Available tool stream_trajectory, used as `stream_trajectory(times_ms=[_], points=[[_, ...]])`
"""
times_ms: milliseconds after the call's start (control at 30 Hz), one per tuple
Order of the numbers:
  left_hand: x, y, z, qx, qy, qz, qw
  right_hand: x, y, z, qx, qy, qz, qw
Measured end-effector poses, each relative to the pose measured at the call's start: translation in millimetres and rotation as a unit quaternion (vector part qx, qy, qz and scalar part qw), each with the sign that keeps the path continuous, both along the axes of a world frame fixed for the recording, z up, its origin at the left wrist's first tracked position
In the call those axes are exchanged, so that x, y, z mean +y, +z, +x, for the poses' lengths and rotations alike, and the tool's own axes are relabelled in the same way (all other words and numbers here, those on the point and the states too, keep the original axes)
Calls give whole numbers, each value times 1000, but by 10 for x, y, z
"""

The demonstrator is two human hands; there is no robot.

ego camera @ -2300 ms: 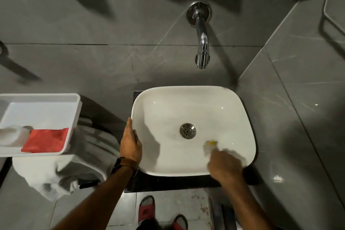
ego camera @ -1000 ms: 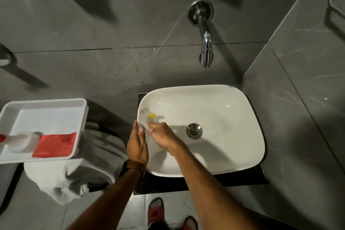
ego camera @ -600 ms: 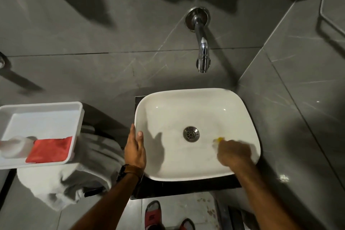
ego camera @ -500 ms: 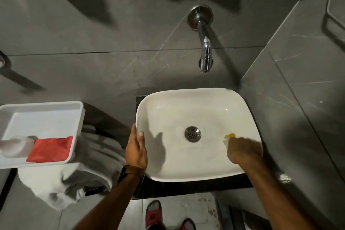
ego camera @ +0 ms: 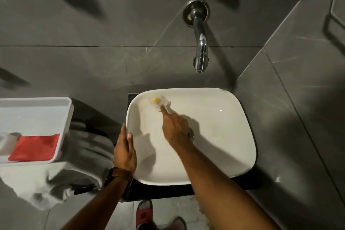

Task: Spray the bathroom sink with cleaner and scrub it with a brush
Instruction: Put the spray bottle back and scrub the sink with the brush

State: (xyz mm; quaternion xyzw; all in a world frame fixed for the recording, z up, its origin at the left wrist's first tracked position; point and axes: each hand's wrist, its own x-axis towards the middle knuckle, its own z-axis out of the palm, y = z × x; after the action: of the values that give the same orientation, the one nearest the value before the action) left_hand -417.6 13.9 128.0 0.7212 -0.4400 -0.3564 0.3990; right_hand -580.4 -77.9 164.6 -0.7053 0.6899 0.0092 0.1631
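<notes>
A white rounded sink (ego camera: 240,110) sits on a dark counter below a chrome wall faucet (ego camera: 200,46). My right hand (ego camera: 175,129) reaches into the basin and holds a small scrub brush (ego camera: 158,103) with pale bristles and a yellow spot, pressed against the far left inner wall. The index finger lies along the brush. This hand covers most of the drain (ego camera: 191,134). My left hand (ego camera: 125,151), with a brown watch strap at the wrist, lies flat on the sink's left rim, fingers together.
A white tray (ego camera: 37,110) at the left holds a red cloth (ego camera: 33,148) and a white bottle (ego camera: 6,143) cut off by the frame edge. Crumpled white towels (ego camera: 61,177) lie under the tray. Grey tiled walls enclose the sink. Red sandals (ego camera: 143,214) show below.
My right hand has swept the brush from the basin's right side across to the far left corner. My left hand has stayed on the left rim.
</notes>
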Motion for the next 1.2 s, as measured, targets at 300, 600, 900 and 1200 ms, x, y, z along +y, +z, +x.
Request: stream_trajectory(times_ms=[300, 600, 900, 1200], points=[[-2, 9, 6, 0, 3, 7, 1000, 373, -122, -1497, 86, -264, -8, 961], [3, 84, -18, -45, -7, 42, 998, 693, 73, -227, -121, -59, 188, 973], [-419, 812, -471, -203, -64, -98, 972, 786, 501, -681, -354, -279, 180, 874], [-1302, 2063, -1297, 77, -108, -154, 979, 603, 996, -1149, -511, -378, 42, 770]])
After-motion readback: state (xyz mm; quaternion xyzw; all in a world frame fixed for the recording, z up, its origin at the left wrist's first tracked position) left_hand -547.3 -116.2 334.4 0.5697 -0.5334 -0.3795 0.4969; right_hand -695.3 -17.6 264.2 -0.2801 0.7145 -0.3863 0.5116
